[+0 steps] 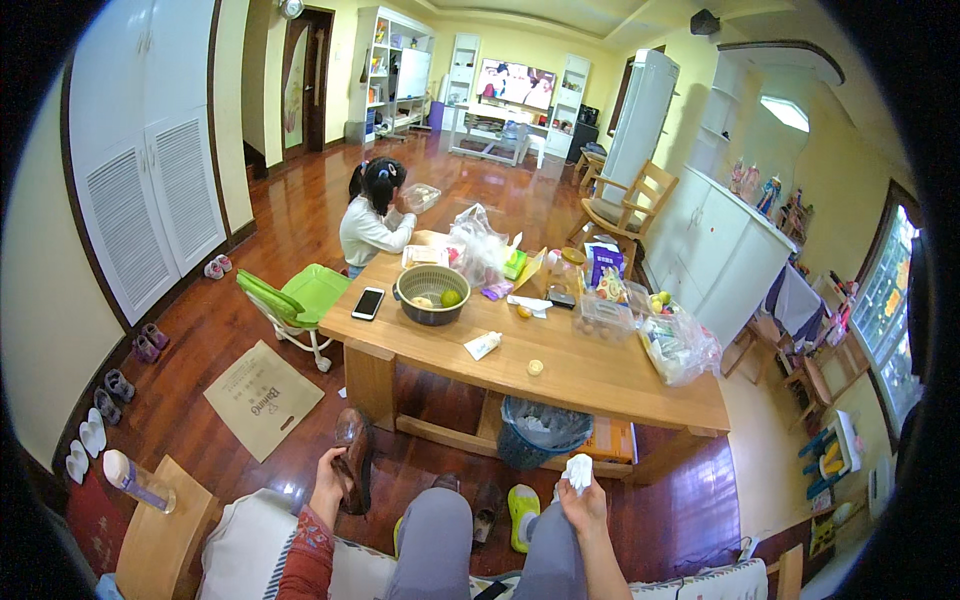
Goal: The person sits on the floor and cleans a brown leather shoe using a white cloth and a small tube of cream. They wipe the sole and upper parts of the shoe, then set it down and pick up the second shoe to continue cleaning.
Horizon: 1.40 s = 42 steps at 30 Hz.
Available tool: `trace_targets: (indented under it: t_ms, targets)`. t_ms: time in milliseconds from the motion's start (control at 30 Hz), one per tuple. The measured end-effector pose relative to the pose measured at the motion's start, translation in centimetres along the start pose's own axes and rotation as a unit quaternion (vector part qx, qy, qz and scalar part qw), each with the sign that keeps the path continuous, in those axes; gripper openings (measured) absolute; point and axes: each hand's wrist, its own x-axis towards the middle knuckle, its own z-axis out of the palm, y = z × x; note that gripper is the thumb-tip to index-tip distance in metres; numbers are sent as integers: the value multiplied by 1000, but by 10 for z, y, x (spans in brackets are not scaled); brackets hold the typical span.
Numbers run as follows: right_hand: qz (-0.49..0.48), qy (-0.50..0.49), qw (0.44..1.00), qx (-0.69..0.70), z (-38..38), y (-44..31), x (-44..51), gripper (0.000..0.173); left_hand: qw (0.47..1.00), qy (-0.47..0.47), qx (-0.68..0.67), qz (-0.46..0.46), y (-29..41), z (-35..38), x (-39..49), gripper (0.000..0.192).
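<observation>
My left hand (pixel 328 480) grips a brown leather shoe (pixel 354 450), held toe up at the left of my knees. In my right hand (pixel 583 506), resting over my right knee, is a crumpled white tissue (pixel 578 474). On the wooden table (pixel 442 367) before me lie a white tube (pixel 483 346) and a small round cap or tub (pixel 535 367). More dark shoes stand on the floor between and beside my legs, one (pixel 487 513) between my knees. A yellow-green clog (pixel 523 517) is on my right foot.
A lined waste bin (pixel 541 435) stands beneath the table's front edge. The table holds a basket of fruit (pixel 433 294), a phone (pixel 368 304), plastic bags and tubs. A child (pixel 375 217) sits at its far left, near a green chair (pixel 307 296). A flat paper bag (pixel 264 401) lies on the floor.
</observation>
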Motion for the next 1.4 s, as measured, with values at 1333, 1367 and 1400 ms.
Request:
trace_targets:
  t_ms: [1333,1367,1400]
  targets:
    - [-16,90,995,-41,-22,1,16,33,965,185,-121,139,19,-272,156,51]
    - [-10,64,996,-62,-22,2,20,34,972,162,-89,144,17,-270,159,55]
    - [-25,61,992,-103,-21,4,23,35,980,117,-95,133,13,-267,162,59]
